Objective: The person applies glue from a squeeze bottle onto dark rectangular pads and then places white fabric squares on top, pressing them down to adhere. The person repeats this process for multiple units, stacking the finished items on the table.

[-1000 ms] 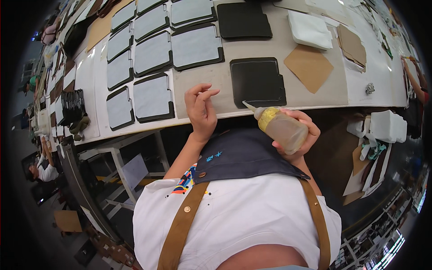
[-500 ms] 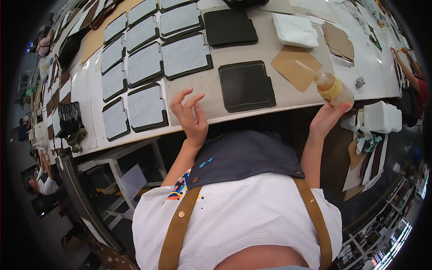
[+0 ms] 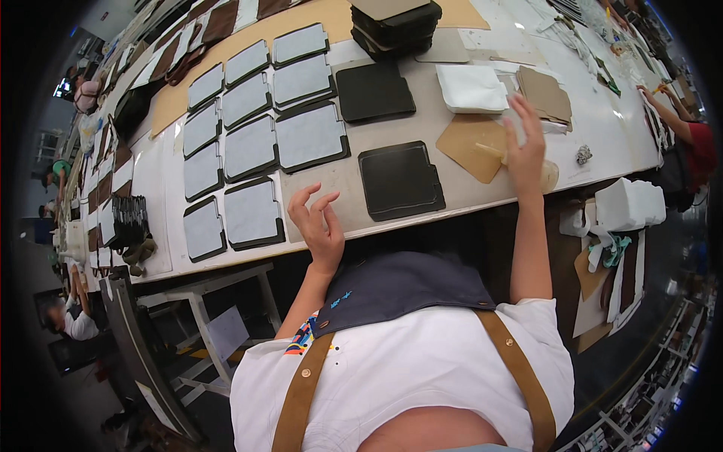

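Observation:
My right hand is raised over the table with its fingers extended, holding nothing, near the corner of a stack of white sheets. Behind that hand, a squeeze bottle lies on its side, partly hidden, its narrow nozzle over a tan card. At the table's front edge hovers my left hand, empty, with its fingers loosely bent and apart. Between the hands a black notched panel rests flat on the grey work surface. Farther back is a second black panel.
Rows of black panels topped with pale grey sheets cover the left side. A tall black stack stands at the back. Brown cards and a crumpled silvery lump lie at right. A co-worker's arm shows far right.
My right hand has let go of the bottle, which now lies on the table, and has moved up toward the white stack. The view has shifted; my left hand keeps its pose.

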`<state>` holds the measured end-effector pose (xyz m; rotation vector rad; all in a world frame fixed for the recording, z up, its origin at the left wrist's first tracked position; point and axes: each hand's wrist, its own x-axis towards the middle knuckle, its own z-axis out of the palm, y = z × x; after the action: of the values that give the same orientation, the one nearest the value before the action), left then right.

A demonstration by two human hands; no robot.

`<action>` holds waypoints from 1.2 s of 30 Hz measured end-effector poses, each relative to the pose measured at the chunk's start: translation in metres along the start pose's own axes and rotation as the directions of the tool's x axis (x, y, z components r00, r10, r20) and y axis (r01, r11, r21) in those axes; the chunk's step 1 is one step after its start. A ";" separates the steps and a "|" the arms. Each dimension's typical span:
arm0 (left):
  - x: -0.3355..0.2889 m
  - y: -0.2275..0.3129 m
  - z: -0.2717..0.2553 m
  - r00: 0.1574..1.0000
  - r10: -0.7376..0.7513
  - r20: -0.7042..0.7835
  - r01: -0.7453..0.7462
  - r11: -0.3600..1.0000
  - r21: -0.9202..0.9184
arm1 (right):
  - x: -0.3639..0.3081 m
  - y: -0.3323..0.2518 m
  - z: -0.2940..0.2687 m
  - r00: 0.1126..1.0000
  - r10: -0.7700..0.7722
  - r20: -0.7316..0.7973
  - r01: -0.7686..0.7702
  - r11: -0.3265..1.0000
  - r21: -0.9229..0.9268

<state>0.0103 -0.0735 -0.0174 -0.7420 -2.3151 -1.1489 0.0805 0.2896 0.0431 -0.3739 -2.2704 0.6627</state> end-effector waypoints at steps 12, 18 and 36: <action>0.002 0.001 -0.002 0.999 0.018 0.046 -0.017 0.999 -0.027 | 0.052 0.041 0.066 0.955 0.201 0.218 -0.229 0.966 0.116; 0.003 -0.003 0.001 0.990 -0.089 0.109 0.118 0.948 -0.296 | 0.089 0.075 0.010 0.756 0.617 -0.219 -0.177 0.514 0.840; 0.083 0.058 0.009 0.494 -0.268 0.827 0.814 -0.192 -0.548 | -0.049 -0.116 0.032 0.994 -0.028 0.101 -0.020 0.897 0.442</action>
<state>-0.0167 -0.0149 0.0612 -0.0512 -1.7912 -3.5511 0.0836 0.1608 0.0609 -0.1122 -2.1303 1.1915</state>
